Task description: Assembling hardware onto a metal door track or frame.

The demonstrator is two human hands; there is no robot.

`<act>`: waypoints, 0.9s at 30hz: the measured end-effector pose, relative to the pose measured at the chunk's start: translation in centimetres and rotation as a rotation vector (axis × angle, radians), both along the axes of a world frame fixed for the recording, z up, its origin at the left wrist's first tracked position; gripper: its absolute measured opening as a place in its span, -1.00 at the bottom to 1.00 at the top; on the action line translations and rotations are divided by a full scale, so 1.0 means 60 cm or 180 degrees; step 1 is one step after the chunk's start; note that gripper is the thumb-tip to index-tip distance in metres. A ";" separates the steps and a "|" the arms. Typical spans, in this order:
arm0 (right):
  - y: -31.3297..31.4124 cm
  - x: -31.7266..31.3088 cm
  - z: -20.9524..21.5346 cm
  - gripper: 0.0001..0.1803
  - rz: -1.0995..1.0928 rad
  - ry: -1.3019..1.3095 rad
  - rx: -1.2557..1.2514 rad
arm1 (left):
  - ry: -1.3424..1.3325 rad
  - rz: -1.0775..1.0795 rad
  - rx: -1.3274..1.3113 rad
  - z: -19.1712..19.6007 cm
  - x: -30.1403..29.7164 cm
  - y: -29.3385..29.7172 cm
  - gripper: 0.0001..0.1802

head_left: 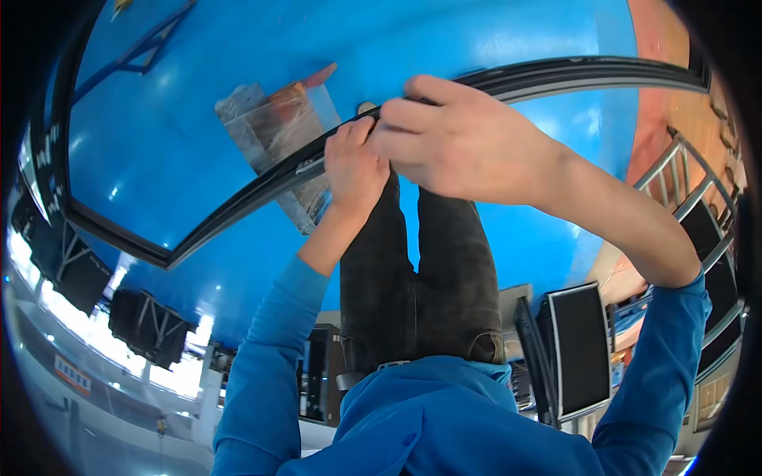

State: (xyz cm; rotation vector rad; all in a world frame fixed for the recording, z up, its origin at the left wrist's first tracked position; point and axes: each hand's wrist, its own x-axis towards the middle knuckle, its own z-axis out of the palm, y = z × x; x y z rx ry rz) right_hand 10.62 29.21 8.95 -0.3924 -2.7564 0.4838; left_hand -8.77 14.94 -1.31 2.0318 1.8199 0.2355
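Observation:
A large black frame (242,205) with grooved rails crosses the view in front of me, bent by the lens, and the blue floor shows through it. My left hand (355,168) is closed around its near rail, with the fingers curled over the top edge. Close beside it, my right hand (464,141) is at the same rail, fingers bent and drawn together by the left fingertips. Whatever the right fingers pinch is hidden behind the hand.
Beyond the rail, a plastic-wrapped bundle (278,119) lies on the blue floor (476,32). A blue metal stand (135,63) is at the far left. To the right are a metal rack (675,170) and a dark framed panel (581,349). Black racks (147,325) stand at lower left.

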 end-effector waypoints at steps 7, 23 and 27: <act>-0.007 -0.045 0.055 -0.55 0.0266 -0.1288 -0.0101 | -0.0069 0.0146 0.0418 -0.021 -0.001 0.002 -0.69; -0.065 -0.055 0.063 -0.40 -0.1627 -0.1968 -0.1379 | -0.0231 0.0466 0.0405 -0.021 0.017 -0.001 -0.79; -0.072 -0.066 0.067 -0.46 -0.2565 -0.2254 -0.2303 | -0.0213 0.0404 0.0373 -0.019 0.015 -0.001 -0.78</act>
